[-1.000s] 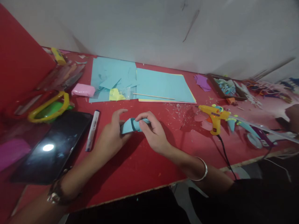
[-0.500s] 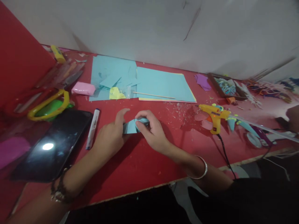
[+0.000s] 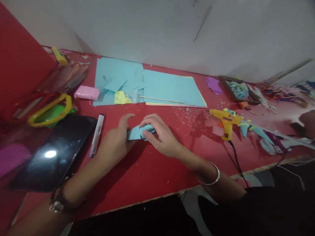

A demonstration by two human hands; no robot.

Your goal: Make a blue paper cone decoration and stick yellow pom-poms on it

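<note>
Between my two hands is a small piece of light blue paper (image 3: 134,133), folded or curled at its right end. My left hand (image 3: 115,139) grips the flat left end, its thumb or forefinger raised above the paper and the other fingers hidden below. The curled end lies in my right hand (image 3: 162,136), with fingers bent over the top and the thumb pressed against the near side. Both hands are just above the red table (image 3: 147,173). A white marker (image 3: 97,136) rests to the left of my left hand.
Behind my hands lie light blue sheets (image 3: 169,87) with a thin stick (image 3: 162,99) on them. A yellow glue gun (image 3: 225,121) with a black cord stands right. Left are a dark tablet-like slab (image 3: 61,154) and a pink packet (image 3: 86,93). A scrap tray (image 3: 238,90) sits back right.
My right fingers have shifted over the blue paper, and more of its curled end shows. Both hands stay in nearly the same place, still on the paper.
</note>
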